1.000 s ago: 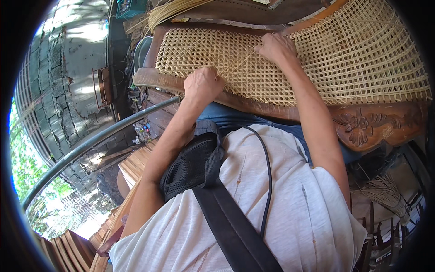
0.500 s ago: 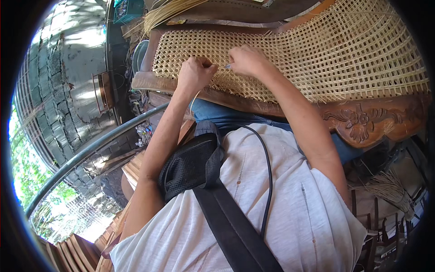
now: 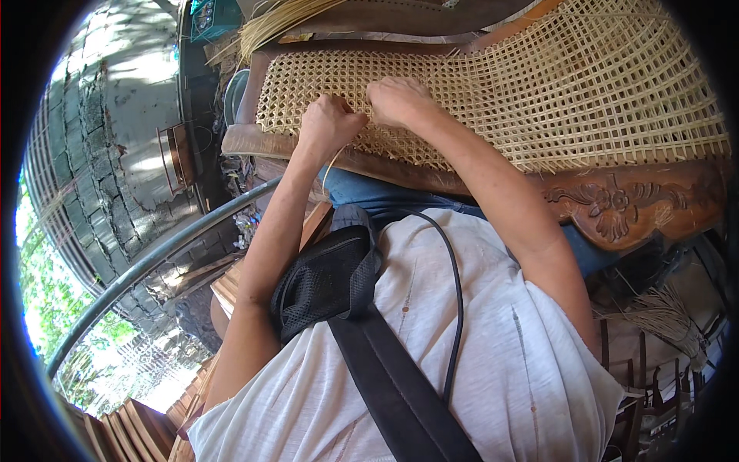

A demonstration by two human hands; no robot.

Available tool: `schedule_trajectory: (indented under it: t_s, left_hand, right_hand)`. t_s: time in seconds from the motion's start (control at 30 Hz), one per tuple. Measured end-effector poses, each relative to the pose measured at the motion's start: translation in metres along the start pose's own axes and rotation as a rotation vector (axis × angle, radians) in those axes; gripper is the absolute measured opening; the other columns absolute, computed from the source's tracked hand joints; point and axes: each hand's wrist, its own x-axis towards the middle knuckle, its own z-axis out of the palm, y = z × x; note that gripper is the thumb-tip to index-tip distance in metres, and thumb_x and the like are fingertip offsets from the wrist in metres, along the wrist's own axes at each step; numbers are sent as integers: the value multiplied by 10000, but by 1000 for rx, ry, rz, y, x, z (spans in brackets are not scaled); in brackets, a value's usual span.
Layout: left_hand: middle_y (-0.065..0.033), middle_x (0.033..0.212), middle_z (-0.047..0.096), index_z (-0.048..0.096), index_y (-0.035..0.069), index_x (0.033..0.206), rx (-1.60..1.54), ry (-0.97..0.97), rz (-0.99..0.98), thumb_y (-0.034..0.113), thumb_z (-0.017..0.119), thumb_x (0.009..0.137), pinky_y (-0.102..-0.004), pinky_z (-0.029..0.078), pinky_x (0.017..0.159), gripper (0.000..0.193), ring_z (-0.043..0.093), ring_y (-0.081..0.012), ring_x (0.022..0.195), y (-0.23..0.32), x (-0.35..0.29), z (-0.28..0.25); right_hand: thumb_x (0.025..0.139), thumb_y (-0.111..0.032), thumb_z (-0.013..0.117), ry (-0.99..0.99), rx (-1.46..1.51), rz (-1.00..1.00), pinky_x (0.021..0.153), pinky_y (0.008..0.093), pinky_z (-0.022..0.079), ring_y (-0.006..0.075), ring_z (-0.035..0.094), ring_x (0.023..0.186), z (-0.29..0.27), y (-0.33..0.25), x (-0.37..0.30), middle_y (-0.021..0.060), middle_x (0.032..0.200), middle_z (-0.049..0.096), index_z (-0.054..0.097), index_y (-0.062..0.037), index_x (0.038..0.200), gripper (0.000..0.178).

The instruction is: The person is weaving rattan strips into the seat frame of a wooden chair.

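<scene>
A woven cane panel (image 3: 523,100) in a brown wooden frame lies across my lap, its carved edge (image 3: 616,202) toward me on the right. Over its left part both my hands work close together. My left hand (image 3: 327,123) is closed at the weave, and a pale cane strand (image 3: 331,163) hangs from beneath it over the near rail. Just to the right, my right hand (image 3: 396,102) is curled shut with its fingertips facing the left hand. The thin metal tool that showed at its fingers half a second ago is hidden now.
A bundle of loose cane strands (image 3: 285,21) lies on the far left corner of the frame. A curved metal pipe (image 3: 154,266) runs along my left, near stacked wooden pieces (image 3: 138,427). More strands (image 3: 666,319) lie low on the right.
My right hand has shifted left and slightly back, nearer to my left hand. The tool tip between them has gone out of sight. My left hand has barely moved.
</scene>
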Motion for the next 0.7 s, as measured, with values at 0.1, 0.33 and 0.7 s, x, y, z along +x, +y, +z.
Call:
schedule_trajectory:
  t_s: [0.1,0.33,0.7]
  left_hand:
    - [-264,701,667,723,-17,757,-56,-31,-58,317,672,691,-436,556,741,344,694,-386,722,0,1,-2]
    - [-251,774,685,733,9,810,30,-49,3,291,650,725,-446,556,755,305,696,-389,779,-8,4,5]
    - [-209,732,687,751,60,821,169,-16,124,254,660,782,-431,557,729,217,696,-360,748,11,-5,13]
  right_hand:
    - [818,-91,552,-29,-11,-6,939,416,530,290,681,1036,-2,0,1,166,1087,709,711,-39,1049,285]
    - [811,-86,555,-98,4,30,971,428,507,283,668,1070,-9,1,0,161,1094,706,705,-32,1055,292]
    - [841,-175,647,-240,134,133,898,439,527,279,680,1015,-18,17,-1,143,1060,720,715,-20,1078,290]
